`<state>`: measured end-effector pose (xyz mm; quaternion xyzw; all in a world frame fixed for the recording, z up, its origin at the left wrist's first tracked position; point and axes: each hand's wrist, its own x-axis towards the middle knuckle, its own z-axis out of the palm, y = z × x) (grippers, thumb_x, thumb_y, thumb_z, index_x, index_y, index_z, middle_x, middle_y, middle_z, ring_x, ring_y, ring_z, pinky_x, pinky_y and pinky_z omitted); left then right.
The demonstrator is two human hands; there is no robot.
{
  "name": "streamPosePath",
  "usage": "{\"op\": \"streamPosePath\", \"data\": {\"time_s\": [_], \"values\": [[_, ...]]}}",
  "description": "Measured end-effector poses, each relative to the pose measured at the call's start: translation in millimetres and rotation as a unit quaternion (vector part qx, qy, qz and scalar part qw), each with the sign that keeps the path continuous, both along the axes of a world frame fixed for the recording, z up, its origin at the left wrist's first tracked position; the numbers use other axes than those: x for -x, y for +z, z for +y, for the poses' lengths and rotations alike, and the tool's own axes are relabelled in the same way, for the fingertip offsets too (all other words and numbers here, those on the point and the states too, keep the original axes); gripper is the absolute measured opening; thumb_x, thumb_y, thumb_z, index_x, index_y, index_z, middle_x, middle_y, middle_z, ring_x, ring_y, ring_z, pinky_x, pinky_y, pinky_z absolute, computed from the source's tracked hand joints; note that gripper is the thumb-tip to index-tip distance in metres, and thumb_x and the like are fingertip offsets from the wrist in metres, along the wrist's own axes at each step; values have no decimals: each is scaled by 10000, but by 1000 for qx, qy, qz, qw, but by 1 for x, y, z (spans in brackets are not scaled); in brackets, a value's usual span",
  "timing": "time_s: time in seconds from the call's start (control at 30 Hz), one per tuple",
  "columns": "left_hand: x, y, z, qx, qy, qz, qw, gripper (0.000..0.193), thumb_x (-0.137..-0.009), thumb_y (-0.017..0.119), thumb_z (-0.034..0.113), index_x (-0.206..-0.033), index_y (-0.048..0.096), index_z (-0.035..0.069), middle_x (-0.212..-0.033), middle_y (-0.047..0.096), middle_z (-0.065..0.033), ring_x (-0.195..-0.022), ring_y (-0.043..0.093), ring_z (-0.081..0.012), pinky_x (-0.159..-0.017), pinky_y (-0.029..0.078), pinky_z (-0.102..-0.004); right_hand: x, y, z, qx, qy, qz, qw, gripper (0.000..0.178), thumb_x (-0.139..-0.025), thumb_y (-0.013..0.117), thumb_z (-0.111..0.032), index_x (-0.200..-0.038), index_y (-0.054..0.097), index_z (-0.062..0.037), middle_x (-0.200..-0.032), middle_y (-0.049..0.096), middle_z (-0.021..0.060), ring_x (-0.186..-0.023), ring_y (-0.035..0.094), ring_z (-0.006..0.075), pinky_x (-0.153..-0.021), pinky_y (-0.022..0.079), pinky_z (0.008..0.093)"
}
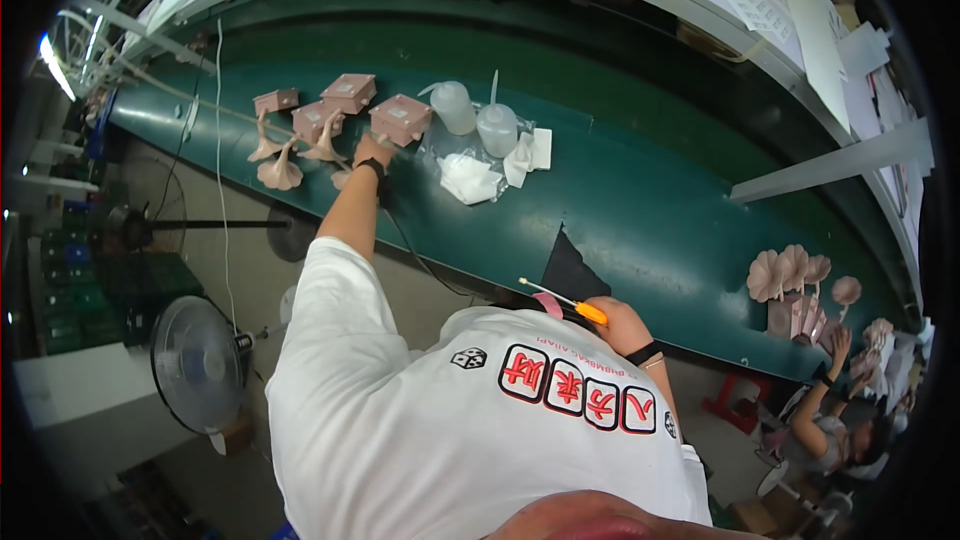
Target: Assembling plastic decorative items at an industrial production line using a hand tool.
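Green conveyor bench (640,210) is curving across the whole workspace. Closest in, the right hand (618,325) is gripping an orange-handled screwdriver (562,300), fingers wrapped tight round the handle, tip pointing left. Further out, the left hand (372,152) is reaching for the pink square boxes (400,118); can't tell how open that grip is. Two squeeze bottles (478,118) are sitting just right of them, and pink fan-shaped pieces (790,275) are lying off to the right.

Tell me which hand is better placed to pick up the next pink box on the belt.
The left hand: it is stretched out and already at the pink boxes on the green belt. The right hand stays near the body, holding an orange-handled tool.
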<state>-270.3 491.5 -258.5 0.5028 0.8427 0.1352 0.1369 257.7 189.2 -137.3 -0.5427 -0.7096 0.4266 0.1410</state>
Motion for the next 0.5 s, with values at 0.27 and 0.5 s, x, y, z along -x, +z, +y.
{"op": "streamPosePath", "data": {"time_s": [0.27,0.5], "values": [[-10,19,-23,-101,-53,-72,991,308,-933,615,292,-1044,656,7,-1028,669,-231,-972,649,-378,-852,493,-445,17,-4,15,1,-44,-34,998,276,-839,685,-78,-1099,635,-2,-1075,664,193,-979,628,401,-863,508,416],[-60,75,-53,-408,54,-240,879,274,-979,569,227,-1078,635,-20,-999,685,-175,-919,648,-311,-827,492,-364,30,2,17,3,-42,-26,999,271,-862,686,-110,-1107,631,-7,-1054,663,206,-970,624,413,-841,507,413]]}}
